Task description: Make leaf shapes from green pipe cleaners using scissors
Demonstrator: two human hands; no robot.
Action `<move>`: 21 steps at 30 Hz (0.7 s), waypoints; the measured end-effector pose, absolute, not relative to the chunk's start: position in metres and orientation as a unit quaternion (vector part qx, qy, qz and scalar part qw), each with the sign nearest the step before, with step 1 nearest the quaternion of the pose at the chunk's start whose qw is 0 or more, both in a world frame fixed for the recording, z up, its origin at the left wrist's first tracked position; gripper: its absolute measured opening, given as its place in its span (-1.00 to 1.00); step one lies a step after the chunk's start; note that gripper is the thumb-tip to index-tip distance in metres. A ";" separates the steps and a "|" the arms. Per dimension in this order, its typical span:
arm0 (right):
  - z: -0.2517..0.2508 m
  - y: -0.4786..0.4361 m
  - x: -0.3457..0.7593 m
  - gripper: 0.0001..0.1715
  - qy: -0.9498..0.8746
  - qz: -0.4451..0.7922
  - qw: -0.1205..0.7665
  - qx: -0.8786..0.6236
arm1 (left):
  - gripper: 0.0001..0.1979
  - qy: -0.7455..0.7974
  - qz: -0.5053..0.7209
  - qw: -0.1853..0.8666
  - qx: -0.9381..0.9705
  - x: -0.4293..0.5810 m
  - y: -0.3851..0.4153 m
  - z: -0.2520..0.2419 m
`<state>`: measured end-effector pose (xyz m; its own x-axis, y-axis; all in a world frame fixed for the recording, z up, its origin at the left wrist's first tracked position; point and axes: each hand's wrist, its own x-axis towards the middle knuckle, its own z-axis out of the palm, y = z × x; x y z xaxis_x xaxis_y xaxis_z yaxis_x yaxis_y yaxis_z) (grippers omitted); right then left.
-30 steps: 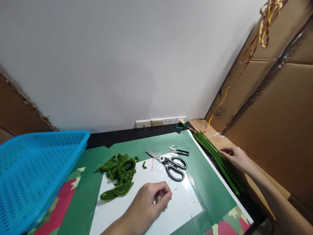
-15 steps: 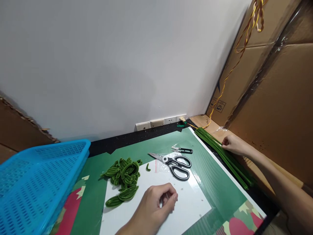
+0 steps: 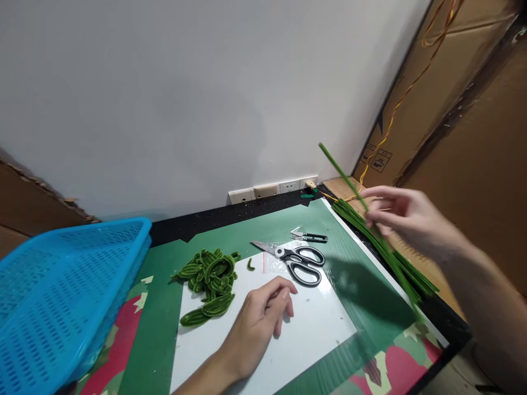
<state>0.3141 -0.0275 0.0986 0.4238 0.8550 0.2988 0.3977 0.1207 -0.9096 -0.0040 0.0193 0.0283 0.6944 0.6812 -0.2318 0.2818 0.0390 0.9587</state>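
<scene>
My right hand (image 3: 405,219) pinches one long green stem (image 3: 345,177) and holds it lifted in the air, slanting up to the left. Under it a bundle of green stems (image 3: 405,269) lies along the table's right edge. My left hand (image 3: 261,317) rests on the white sheet (image 3: 317,334) with its fingers loosely curled and nothing visible in them. A heap of folded green fuzzy pieces (image 3: 209,280) lies just left of that hand. Black-handled scissors (image 3: 294,260) and small snips (image 3: 309,237) lie beyond it.
A blue perforated basket (image 3: 61,296) sits at the left edge of the table. Green mat (image 3: 362,296) covers the tabletop. Cardboard boxes (image 3: 469,131) stand along the right with yellow cord (image 3: 395,109) hanging down. Wall sockets (image 3: 267,190) line the back.
My right hand has lifted one green stem off the bundle and raised it up and toward me. My left hand has loosened and settled flatter on the white sheet.
</scene>
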 end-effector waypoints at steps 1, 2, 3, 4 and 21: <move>0.095 -0.019 0.292 -0.51 -0.500 0.311 0.565 -0.578 | -0.46 0.360 0.166 0.626 0.671 -0.004 0.019 0.031; 0.090 -0.010 0.272 -0.52 -0.490 0.403 0.564 -0.528 | -0.44 0.364 0.170 0.627 0.668 -0.004 0.019 0.033; 0.084 -0.003 0.256 -0.54 -0.467 0.476 0.568 -0.482 | -0.42 0.368 0.174 0.628 0.663 -0.003 0.018 0.035; 0.076 0.004 0.243 -0.55 -0.436 0.522 0.581 -0.448 | -0.42 0.378 0.179 0.626 0.658 -0.002 0.017 0.036; -0.004 0.020 0.232 -0.46 -0.339 0.463 0.669 -0.472 | -0.31 0.407 0.188 0.623 0.642 -0.009 0.035 -0.021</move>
<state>0.2318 0.0203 -0.0038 0.3410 0.9399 0.0158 -0.3003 0.1249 -0.9456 -0.0094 0.0348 -0.0207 0.5984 0.7562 -0.2647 0.2874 0.1058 0.9520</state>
